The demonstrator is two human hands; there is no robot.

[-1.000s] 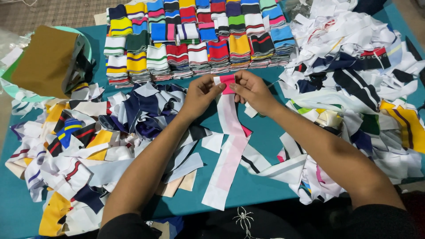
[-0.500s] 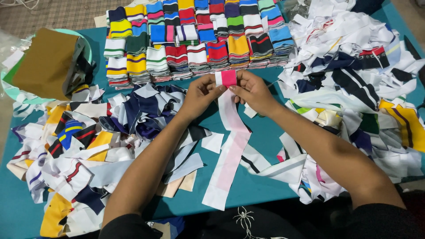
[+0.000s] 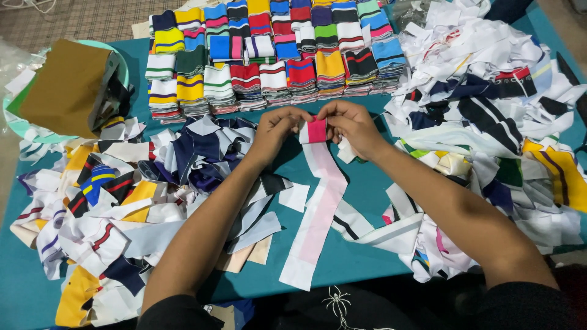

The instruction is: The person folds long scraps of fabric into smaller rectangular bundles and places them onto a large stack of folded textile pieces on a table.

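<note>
A long white and pink knitted strip [image 3: 318,211] lies on the teal table [image 3: 361,256], running from near the front edge up to my hands. Its top end is folded over, showing a bright pink band [image 3: 316,130]. My left hand [image 3: 278,128] pinches the left side of that fold and my right hand [image 3: 353,125] pinches the right side. Both hands meet at the fold, just in front of the stacked pieces.
Rows of folded striped knit pieces [image 3: 269,55] are stacked at the back. Loose strips are heaped at the left [image 3: 122,201] and right [image 3: 489,122]. A brown cloth [image 3: 64,85] lies over a green basin [image 3: 18,125] at the far left.
My hands have kept hold of the strip's top end and turned the fold a little further, so more of the pink band shows. The strip's tail stays put.
</note>
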